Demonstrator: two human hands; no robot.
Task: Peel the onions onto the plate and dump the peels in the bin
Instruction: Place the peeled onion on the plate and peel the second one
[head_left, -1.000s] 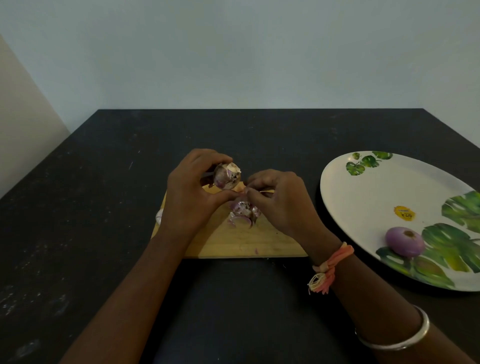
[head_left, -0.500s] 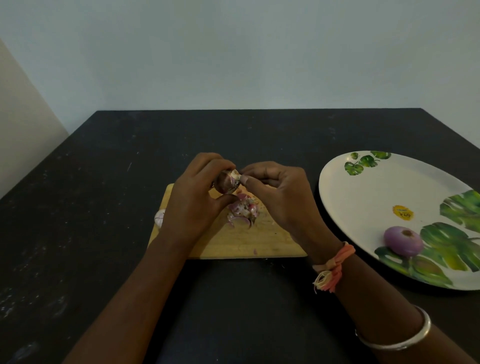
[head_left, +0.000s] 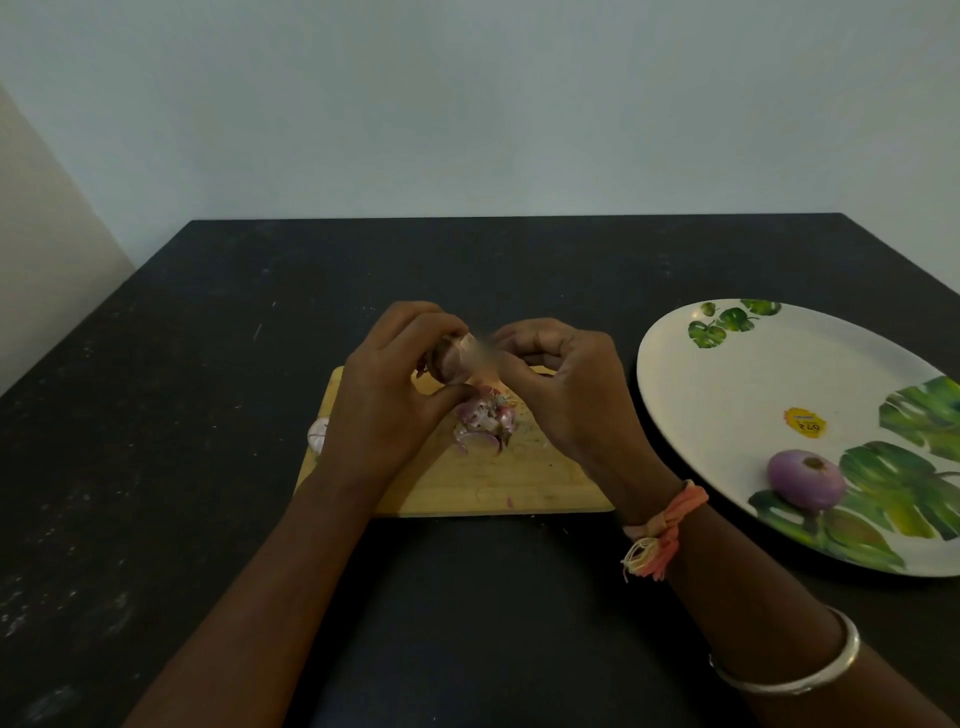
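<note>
Above the board (head_left: 519, 483), my left hand (head_left: 384, 410) is gripping the light, firm onion (head_left: 447, 364) while my right hand (head_left: 561, 384) is pinching its seemingly papery, tear-prone skin (head_left: 480, 356).

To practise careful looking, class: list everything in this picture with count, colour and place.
table: one, black, under everything
board: one, wooden, mid-table
peels: one pile, purple-white, on board
pale piece: one, whitish, board's left edge
plate: one, white with green leaves, table's right
sticker: one, yellow, on plate
peeled onion: one, purple, on plate
onion: one, brownish, blurred, held above board
peel strip: one, pale, blurred, stretched off onion
thread band: one, orange, right wrist
bangle: one, silver, right forearm
left hand: one, grips onion
right hand: one, pinches peel strip
</note>
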